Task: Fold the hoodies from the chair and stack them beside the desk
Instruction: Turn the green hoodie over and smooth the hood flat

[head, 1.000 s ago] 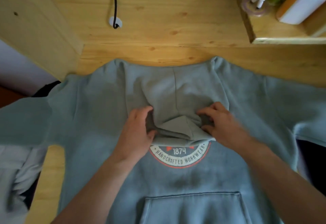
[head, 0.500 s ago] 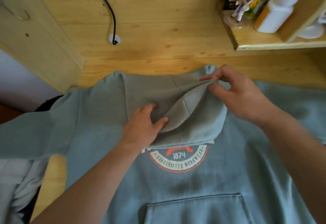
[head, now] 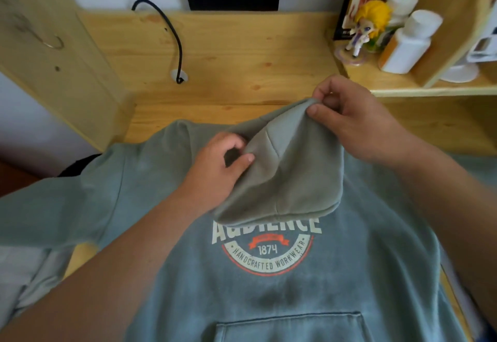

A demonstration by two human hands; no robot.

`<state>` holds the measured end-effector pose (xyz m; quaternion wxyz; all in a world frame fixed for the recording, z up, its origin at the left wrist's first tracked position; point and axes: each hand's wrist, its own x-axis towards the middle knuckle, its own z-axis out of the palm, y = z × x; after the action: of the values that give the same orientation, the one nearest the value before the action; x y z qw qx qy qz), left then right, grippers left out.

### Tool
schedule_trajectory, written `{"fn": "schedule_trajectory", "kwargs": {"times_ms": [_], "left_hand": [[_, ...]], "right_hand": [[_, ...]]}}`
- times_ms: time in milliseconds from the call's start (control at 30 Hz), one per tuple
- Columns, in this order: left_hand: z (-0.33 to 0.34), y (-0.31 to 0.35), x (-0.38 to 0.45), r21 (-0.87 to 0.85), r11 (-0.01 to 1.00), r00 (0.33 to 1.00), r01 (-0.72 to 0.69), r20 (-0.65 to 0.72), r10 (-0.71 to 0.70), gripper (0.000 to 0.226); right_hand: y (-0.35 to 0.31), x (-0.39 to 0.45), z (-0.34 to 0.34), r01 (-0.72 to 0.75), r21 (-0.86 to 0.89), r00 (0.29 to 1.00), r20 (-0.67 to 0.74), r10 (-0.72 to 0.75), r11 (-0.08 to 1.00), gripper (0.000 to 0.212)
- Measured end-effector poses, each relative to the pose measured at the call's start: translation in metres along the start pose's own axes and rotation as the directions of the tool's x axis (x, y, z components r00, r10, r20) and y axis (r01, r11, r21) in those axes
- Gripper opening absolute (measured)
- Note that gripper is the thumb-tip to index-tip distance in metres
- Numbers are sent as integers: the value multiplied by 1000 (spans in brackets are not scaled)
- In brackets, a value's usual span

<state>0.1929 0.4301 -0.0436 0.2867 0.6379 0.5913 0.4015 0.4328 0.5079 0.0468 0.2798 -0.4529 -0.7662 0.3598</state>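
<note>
Head view: hoodie (head: pixel 336 274) lies front-up across the wooden desk (head: pixel 242 53), its printed badge and kangaroo pocket facing the camera. Left of the hoodie's chest, a pale garment (head: pixel 24 274) hangs off the desk edge. Left hand (head: pixel 215 169) rests on the hoodie near the collar, fingers curled and pinching the hood (head: pixel 290 180) at its left side. Right hand (head: pixel 357 123) pinches the hood's tip between thumb and fingertips, lifting it off the hoodie's back edge. Beyond the hoodie, a black cable (head: pixel 172 35) enters a hole in the desk. Right of the hoodie, a wooden shelf (head: pixel 419 90) holds a yellow-haired figurine (head: pixel 368 25) and a white bottle (head: pixel 408 43), side by side.
</note>
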Motion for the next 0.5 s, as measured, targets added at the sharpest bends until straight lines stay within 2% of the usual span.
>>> {"fn": "schedule_trajectory", "kwargs": {"times_ms": [67,100,167,233,333,400,467,500], "left_hand": [[-14,1,3,-94,995,997,15,-69,-21,12],[-22,4,5,-51,997,991,-51,-129,44,11],[-35,15,10,188,959,945,-212,-211,251,9],[-44,27,21,386,867,887,-315,-205,413,10],[-58,33,37,515,770,853,-378,-129,505,31],[-66,32,42,540,748,891,-386,10,453,58],[-71,31,45,552,790,964,-267,150,220,70],[-73,28,46,590,779,972,-213,210,106,68]], "right_hand": [[7,0,-6,4,-17,1000,2,-4,1000,7],[10,-1,-8,3,-32,1000,13,-2,999,7],[14,-2,-7,24,-131,999,30,-20,991,8],[14,-1,-3,83,-236,996,6,-84,968,17],[13,2,0,118,-226,986,-90,-141,967,16],[13,3,2,102,-219,985,-114,-129,970,15],[17,4,7,92,-277,989,-90,-121,957,17],[20,4,8,93,-334,991,-64,-121,938,20]]}}
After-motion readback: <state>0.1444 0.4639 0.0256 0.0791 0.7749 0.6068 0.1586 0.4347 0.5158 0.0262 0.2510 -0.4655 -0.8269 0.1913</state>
